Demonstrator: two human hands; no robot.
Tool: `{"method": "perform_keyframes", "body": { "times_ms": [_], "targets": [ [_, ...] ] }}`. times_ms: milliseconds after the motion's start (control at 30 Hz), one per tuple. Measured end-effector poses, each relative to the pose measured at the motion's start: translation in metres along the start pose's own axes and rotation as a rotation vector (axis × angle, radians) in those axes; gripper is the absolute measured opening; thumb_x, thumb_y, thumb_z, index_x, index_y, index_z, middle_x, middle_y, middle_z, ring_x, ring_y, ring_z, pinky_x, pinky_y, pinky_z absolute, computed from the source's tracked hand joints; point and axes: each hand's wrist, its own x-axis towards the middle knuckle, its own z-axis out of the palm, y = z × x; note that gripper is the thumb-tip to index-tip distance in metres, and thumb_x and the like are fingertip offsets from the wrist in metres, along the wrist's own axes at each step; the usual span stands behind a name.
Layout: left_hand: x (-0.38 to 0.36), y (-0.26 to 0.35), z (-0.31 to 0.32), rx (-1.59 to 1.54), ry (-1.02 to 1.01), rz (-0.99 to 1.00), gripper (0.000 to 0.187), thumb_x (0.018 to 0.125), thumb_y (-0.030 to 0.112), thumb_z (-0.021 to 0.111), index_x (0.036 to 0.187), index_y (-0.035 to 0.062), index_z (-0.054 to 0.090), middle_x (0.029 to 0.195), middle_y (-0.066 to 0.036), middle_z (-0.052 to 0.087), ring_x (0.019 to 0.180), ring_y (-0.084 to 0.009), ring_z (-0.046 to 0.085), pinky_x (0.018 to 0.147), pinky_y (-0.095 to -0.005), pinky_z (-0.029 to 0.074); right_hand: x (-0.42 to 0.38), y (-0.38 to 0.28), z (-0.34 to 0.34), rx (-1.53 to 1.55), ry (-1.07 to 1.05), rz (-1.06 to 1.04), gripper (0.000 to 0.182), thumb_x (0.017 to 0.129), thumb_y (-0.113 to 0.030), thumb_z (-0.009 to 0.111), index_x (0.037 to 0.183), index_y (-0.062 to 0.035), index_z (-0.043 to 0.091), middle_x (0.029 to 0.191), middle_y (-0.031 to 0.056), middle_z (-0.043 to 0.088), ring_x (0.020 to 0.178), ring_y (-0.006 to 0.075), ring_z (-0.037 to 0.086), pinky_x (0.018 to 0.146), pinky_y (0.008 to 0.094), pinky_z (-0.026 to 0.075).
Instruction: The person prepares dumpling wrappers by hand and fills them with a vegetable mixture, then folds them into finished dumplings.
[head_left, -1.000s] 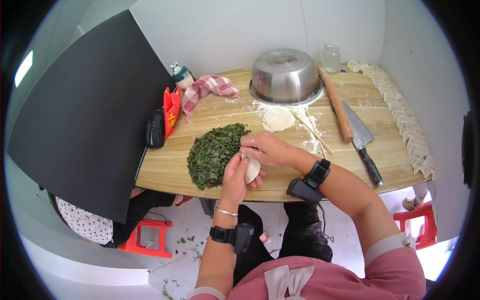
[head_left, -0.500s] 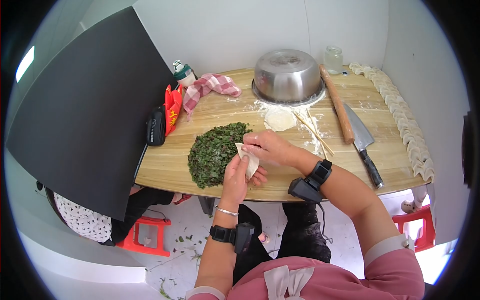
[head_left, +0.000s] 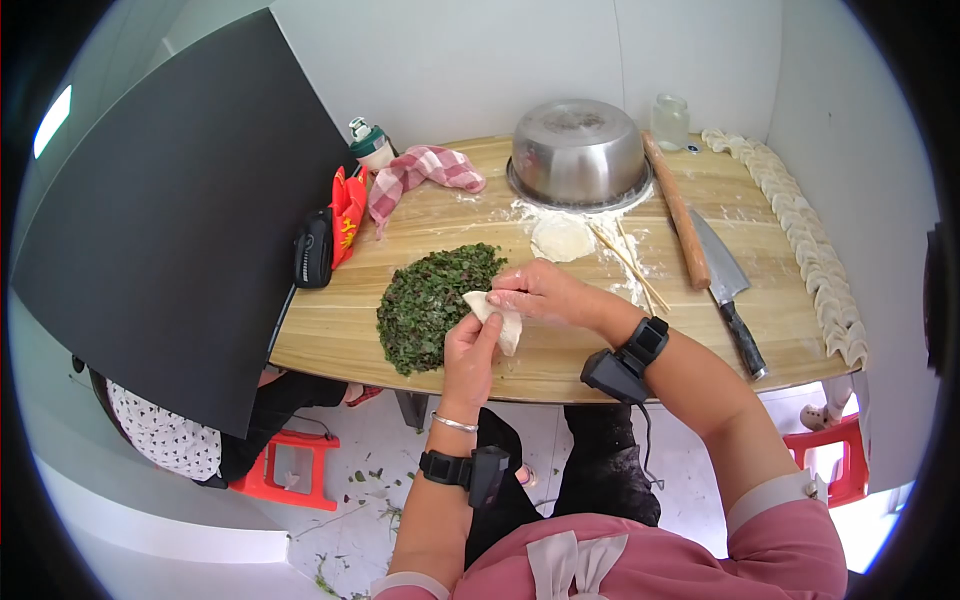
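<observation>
Between my two hands is a folded dumpling (head_left: 508, 328), pale and half-moon shaped, held over the table's front part. My left hand (head_left: 470, 352) grips its lower left side with thumb and fingers. At its upper edge, my right hand (head_left: 543, 292) pinches the dough with thumb and fingertips. Just left of the hands lies a mound of chopped green filling (head_left: 430, 305). Beyond my right hand, a round dough wrapper (head_left: 562, 239) rests flat on floured wood, beside a pair of chopsticks (head_left: 630, 265).
An upturned steel basin (head_left: 580, 150) stands at the back, near a glass jar (head_left: 669, 120). A rolling pin (head_left: 677, 210) lies against a cleaver (head_left: 722, 262). Rows of dumplings (head_left: 800, 225) line the right edge. A checked cloth (head_left: 425, 172) and black panel (head_left: 180, 210) are left.
The dumpling has turned slightly in my fingers and its edge is pressed further together. My left fingers have curled in behind it, while my right hand keeps pinching the edge.
</observation>
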Motion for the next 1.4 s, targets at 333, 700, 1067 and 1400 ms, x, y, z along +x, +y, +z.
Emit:
{"method": "perform_keyframes", "body": {
  "times_ms": [333, 700, 1067, 1400],
  "targets": [
    [0.0, 0.005, 0.0, -0.068, 0.069, -0.047, 0.016, 0.094, 0.016, 0.056, 0.101, 0.0026, 0.059, 0.075, -0.001, 0.061, 0.057, -0.0057, 0.052, 0.047, -0.0179, 0.038, 0.002, 0.005, 0.004, -0.124, 0.03, -0.053, 0.035, 0.094, -0.028, 0.045, 0.078, 0.0029, 0.051, 0.072, 0.0217, 0.051, 0.071, 0.039, 0.053, 0.066, 0.0429, 0.042],
    [0.0, 0.009, 0.0, -0.05, 0.039, -0.032, 0.02, 0.094, 0.019, 0.055, 0.105, 0.0019, 0.057, 0.078, -0.007, 0.064, 0.061, -0.0121, 0.06, 0.051, -0.0217, 0.045, 0.0, 0.0, 0.003, -0.111, 0.098, -0.018, 0.034, 0.093, -0.027, 0.048, 0.077, 0.0023, 0.053, 0.069, 0.0217, 0.054, 0.066, 0.0386, 0.053, 0.062, 0.0439, 0.042],
    [0.002, 0.009, -0.001, -0.033, -0.009, -0.067, 0.02, 0.095, 0.019, 0.053, 0.105, 0.0013, 0.055, 0.08, -0.011, 0.066, 0.062, -0.0137, 0.062, 0.054, -0.0215, 0.048, -0.001, 0.003, 0.0, -0.178, 0.061, -0.005, 0.04, 0.095, -0.035, 0.042, 0.079, 0.0, 0.051, 0.07, 0.0206, 0.052, 0.067, 0.0395, 0.051, 0.063, 0.0449, 0.041],
    [0.002, 0.009, -0.005, -0.048, -0.013, -0.095, 0.02, 0.095, 0.019, 0.052, 0.104, 0.0019, 0.056, 0.077, -0.01, 0.065, 0.058, -0.0126, 0.06, 0.051, -0.0212, 0.046, 0.0, 0.006, -0.001, -0.241, -0.009, -0.125, 0.03, 0.091, -0.025, 0.05, 0.077, 0.0022, 0.053, 0.069, 0.0219, 0.052, 0.069, 0.0403, 0.051, 0.064, 0.0452, 0.041]
  ]
}}
